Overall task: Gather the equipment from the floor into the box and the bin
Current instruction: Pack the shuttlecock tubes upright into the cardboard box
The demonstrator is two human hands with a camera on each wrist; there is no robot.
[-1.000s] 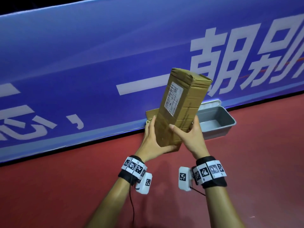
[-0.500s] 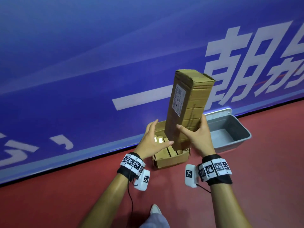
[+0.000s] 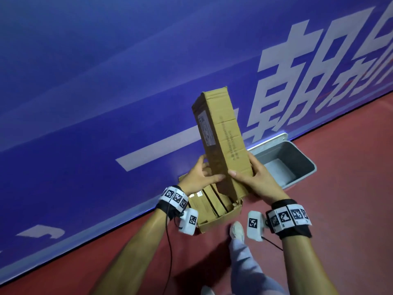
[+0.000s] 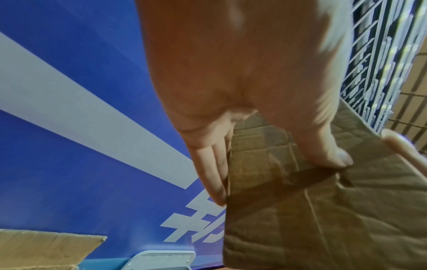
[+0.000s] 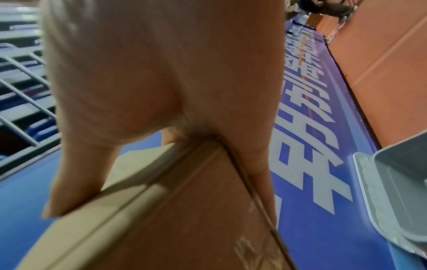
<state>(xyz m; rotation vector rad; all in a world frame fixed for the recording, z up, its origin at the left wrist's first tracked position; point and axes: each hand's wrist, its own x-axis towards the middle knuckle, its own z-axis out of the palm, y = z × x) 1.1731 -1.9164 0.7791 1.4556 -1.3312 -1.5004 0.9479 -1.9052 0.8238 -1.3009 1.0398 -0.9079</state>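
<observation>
A long brown cardboard package (image 3: 221, 137) with a white label stands almost upright, its lower end inside an open cardboard box (image 3: 221, 218) on the red floor. My left hand (image 3: 200, 175) holds its left side, thumb across the front. My right hand (image 3: 255, 177) holds its right side, thumb on the front face. In the left wrist view the left hand (image 4: 265, 155) pinches the package (image 4: 323, 210). The right wrist view shows my right hand (image 5: 161, 173) clamped around a corner edge of the package (image 5: 184, 219). Other flat brown packages (image 3: 207, 204) lie in the box.
A grey plastic bin (image 3: 297, 160) sits empty on the floor right of the box, against a blue banner wall (image 3: 106, 92) with white characters. My shoe (image 3: 237, 229) stands just in front of the box. Red floor (image 3: 350, 188) stretches to the right.
The package has come down from above the box until its lower end is inside it, and its top now leans left. Both hands kept their hold and came down with it.
</observation>
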